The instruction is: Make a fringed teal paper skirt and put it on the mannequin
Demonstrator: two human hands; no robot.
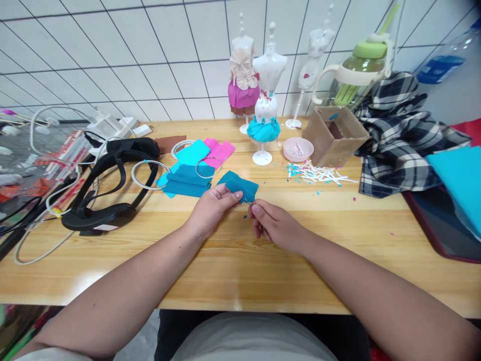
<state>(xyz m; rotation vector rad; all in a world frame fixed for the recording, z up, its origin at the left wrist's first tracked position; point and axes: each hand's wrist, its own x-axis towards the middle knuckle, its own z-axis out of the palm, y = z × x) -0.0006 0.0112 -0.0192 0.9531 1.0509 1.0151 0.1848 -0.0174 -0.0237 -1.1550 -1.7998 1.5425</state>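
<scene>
My left hand (216,206) pinches a small rectangle of dark teal crepe paper (245,187) between thumb and fingers. At the paper's lower edge, my right hand (273,223) is closed with its fingertips together; a thin thing seems to show at the tips, too small to name. Small teal scraps (245,217) lie on the table beneath. Behind the paper stands a white mini dress form (269,75) wearing a bright blue ruffled skirt (263,129). Folded dark teal crepe paper (190,179) lies left of my left hand, with lighter blue (193,152) and pink sheets (219,152) behind.
A pink bowl (298,150), white paper strips (319,173) and a brown box (335,135) stand right of centre. Two more dress forms (243,75) are by the wall. A black headset (108,213) with cables lies left; plaid cloth (398,130) and a dark tray (439,225) are right.
</scene>
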